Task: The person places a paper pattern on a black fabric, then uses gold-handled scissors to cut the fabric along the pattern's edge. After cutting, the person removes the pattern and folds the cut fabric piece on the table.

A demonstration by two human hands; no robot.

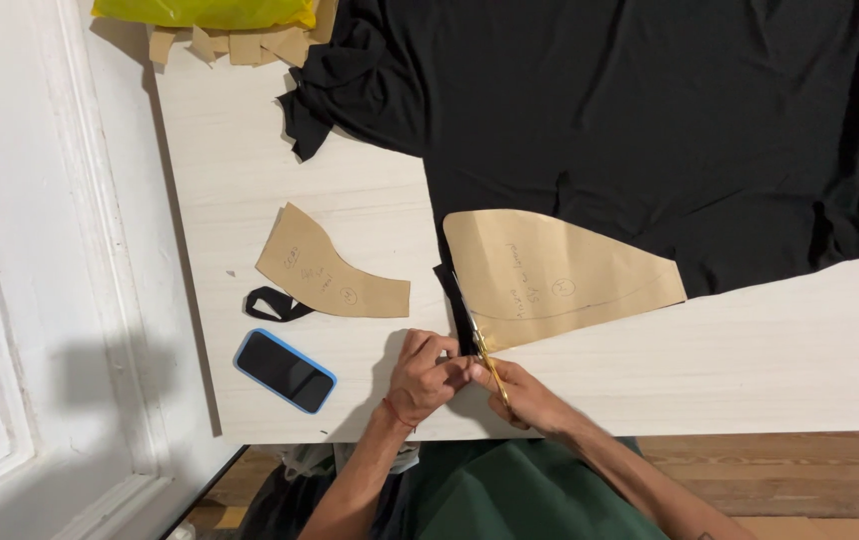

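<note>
Pale wooden table [750,350] fills my view, black fabric [650,120] spread across its far side. My right hand [530,398] grips gold scissors [480,345], their long axis running away from me along the left edge of the large paper pattern [560,275]. My left hand [422,375], just beside, pinches the fabric edge. I cannot see the blade tips clearly against the black.

The large black fabric sheet [650,130] runs off the top and right edges. The yellow plastic bag [205,12] is cut by the top edge. The right hand [530,398] hides the handles of the gold-coloured scissors [480,345]. The fabric under the big tan paper pattern piece [550,275] is covered.
</note>
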